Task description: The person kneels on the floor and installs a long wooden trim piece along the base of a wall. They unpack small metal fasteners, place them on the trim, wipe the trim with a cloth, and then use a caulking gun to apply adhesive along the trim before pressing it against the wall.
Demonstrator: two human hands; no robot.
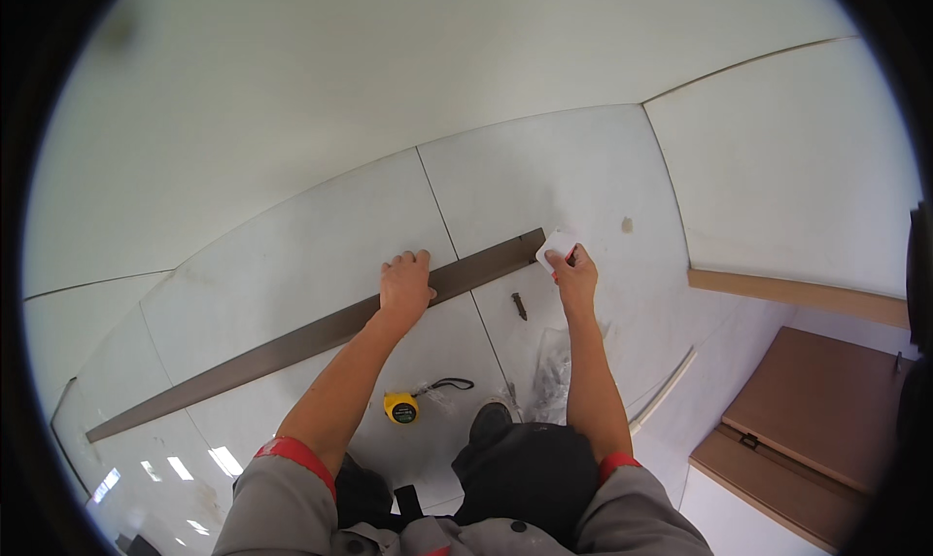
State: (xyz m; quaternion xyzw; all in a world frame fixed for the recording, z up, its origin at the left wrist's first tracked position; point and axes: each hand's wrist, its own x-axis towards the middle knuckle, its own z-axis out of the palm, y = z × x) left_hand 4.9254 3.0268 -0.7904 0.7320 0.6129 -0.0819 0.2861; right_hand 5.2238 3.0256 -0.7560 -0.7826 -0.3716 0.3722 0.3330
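Observation:
My left hand (406, 286) grips a long dark bronze angled strip (262, 357) lying diagonally on the pale tiled floor, its fingers over the far edge. My right hand (573, 274) holds a white square piece (557, 241) with a small red and black object, partly hidden by my fingers, at the strip's right end. Below that end lies a small dark bolt-like piece (520, 305). A yellow tape measure (398, 406) with a black strap rests on the floor between my forearms.
Crumpled clear plastic (552, 366) lies beside my right forearm. A cream wall (369, 80) curves across the far side. At right are a wooden-coloured base strip (797, 295), brown panels (816, 400) and a thin pale strip (661, 391). My dark shoe (491, 420) is at the bottom.

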